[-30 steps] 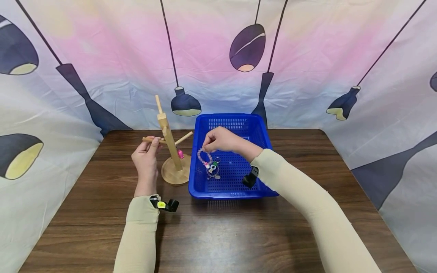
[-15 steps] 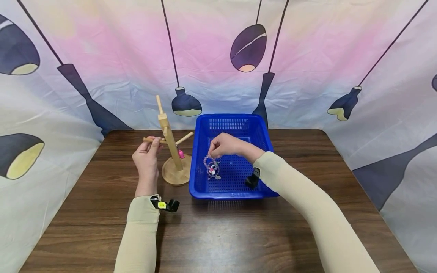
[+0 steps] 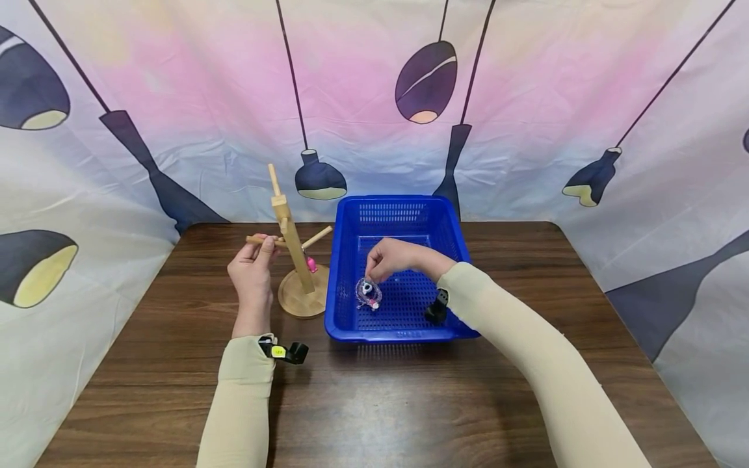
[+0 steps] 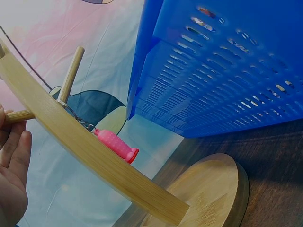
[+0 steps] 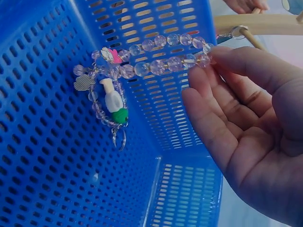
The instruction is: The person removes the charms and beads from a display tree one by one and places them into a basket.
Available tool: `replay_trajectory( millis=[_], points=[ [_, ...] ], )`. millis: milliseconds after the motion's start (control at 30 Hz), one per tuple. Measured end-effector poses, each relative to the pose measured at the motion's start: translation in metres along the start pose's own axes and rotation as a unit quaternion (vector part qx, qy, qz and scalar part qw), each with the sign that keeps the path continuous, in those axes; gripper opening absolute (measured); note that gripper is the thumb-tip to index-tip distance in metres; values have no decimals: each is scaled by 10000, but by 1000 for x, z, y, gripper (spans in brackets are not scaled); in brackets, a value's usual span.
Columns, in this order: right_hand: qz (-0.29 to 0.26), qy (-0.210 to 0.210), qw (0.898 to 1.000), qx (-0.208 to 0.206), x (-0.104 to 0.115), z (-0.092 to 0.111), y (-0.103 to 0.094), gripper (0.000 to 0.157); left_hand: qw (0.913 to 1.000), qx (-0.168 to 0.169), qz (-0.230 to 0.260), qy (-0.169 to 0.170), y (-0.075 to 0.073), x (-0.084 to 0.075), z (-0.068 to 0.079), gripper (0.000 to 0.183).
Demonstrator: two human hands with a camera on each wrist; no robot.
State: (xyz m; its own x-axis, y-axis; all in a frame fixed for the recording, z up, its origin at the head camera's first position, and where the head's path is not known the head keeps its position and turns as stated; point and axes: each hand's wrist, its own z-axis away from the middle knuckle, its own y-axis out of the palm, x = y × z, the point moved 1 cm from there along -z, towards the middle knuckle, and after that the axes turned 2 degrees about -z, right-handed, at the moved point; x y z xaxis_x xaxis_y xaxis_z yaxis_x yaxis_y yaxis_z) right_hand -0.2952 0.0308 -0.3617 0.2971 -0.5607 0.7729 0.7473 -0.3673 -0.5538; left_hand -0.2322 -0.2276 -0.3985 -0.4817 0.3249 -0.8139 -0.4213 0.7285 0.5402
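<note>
Pinched at one end by my right hand (image 3: 391, 259), a pink-and-clear beaded bracelet (image 5: 157, 66) hangs down into the blue plastic basket (image 3: 404, 337). Its lower end, with a pink-and-white charm (image 5: 111, 55), meets a second beaded loop (image 5: 98, 109) on the basket floor. A green-and-white figurine keychain (image 5: 113, 100) lies there too, beside a silver heart-shaped charm (image 5: 84, 82). My left hand (image 3: 253, 268) holds a side peg (image 4: 20, 116) of the wooden stand (image 3: 298, 260) between thumb and fingers. From another peg hangs a pink keychain (image 4: 115, 143) on a metal ring.
The stand's round base (image 3: 301, 300) rests on the brown wooden table (image 3: 374, 403), just left of the basket. A patterned cloth (image 3: 234, 117) hangs behind the table.
My right hand has lowered and moved slightly right, taking the bracelet down onto the things on the basket floor. My left hand stays on the peg.
</note>
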Motion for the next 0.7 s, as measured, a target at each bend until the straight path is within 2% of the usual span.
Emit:
replay_trajectory(
  millis=[167, 533, 700],
  points=[
    [-65, 81, 9999, 130, -5, -1, 1, 15, 10000, -35, -73, -15, 0, 0, 0, 13],
    [-177, 327, 9992, 133, -20, -6, -1, 15, 10000, -24, -34, -43, 0, 1, -1, 16],
    [-267, 435, 9986, 151, -27, -10, -1, 15, 10000, 11, -89, -23, -1, 1, 0, 11]
  ],
)
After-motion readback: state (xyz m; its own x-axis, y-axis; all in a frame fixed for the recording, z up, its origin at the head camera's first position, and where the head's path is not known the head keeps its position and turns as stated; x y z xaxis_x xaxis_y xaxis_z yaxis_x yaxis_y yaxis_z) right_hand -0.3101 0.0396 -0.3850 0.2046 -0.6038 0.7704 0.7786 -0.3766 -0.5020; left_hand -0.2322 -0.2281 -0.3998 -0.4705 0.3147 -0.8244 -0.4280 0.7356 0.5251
